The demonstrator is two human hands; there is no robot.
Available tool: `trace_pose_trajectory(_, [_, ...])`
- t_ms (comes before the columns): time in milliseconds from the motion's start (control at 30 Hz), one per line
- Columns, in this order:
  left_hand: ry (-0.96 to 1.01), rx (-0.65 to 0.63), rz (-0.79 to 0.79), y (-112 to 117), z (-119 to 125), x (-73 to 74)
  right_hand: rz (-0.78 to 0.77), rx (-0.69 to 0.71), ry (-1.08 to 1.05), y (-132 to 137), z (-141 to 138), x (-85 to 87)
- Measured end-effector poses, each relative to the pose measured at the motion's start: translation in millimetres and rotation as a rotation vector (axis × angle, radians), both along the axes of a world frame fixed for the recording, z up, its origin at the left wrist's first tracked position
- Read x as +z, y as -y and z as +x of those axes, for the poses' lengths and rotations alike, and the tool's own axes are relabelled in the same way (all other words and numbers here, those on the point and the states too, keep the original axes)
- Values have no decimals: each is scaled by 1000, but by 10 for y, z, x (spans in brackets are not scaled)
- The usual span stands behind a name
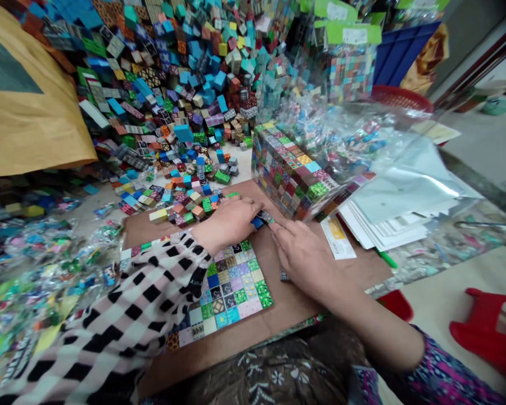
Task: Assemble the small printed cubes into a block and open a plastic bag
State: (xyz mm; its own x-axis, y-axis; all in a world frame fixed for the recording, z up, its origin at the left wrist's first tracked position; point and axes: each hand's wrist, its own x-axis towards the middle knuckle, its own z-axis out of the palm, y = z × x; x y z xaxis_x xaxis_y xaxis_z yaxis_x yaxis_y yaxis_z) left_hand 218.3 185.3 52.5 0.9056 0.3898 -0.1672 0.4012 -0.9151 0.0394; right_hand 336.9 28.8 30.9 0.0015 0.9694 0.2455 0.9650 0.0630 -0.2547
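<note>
Our left hand point(231, 220) and right hand point(297, 244) nearly meet over a brown board point(289, 304), with small patterned blocks point(262, 216) between their fingertips; we cannot tell whether the fingers are clamped on them. Nearer us than the fingers lies a flat block mosaic point(231, 281) (partly under our checked sleeve point(152, 287)). Beyond them stand a slab of blocks point(290, 174) and a loose heap point(194, 73).

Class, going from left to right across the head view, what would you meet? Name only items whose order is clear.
Yellow material → left hand → right hand → green pen-like item → large red plastic object.
</note>
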Motion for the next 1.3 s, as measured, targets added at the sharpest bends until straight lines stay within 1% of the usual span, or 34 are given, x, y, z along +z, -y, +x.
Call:
trace_pose_trajectory(133, [-4,-3,16,-10,6,-19,-138,-94,60,-62,-16,-9])
trace_pose_trajectory(233, [6,-1,30,0,1,-8,-220,-110,75,-128,-12,-9])
trace_pose_trajectory(300, [18,-6,20,7,-6,-2,-240,-116,79,-152,-5,-14])
trace_pose_trajectory(433, [23,-24,-8,13,-8,2,-213,-114,113,-152,10,-58])
trace_pose_trajectory(533, [29,-34,6,17,-7,6,-170,-109,159,-138,17,-93])
trace_pose_trajectory(700, [40,-42,28,15,-23,3,-130,-111,196,-147,1,-64])
trace_pose_trajectory(833, [62,-58,10,14,-30,-11,-170,-120,160,-178,-22,4])
trace_pose_trajectory(967, [66,-44,-2,18,-26,-17,-199,-111,120,-179,-19,42])
trace_pose_trajectory(1067, [72,-35,-22,12,-26,-22,-226,-88,58,-164,-5,24])
trace_pose_trajectory(1167, [72,-36,-61,2,-23,-28,-190,-59,-1,-165,-2,-22])
trace_pose_trajectory(1233, [58,-41,-77,-2,-18,-28,-166,-64,-14,-179,-8,-47])
trace_pose_trajectory(1300, [42,-49,-80,-2,-12,-24,-181,-89,-18,-200,-18,-56])
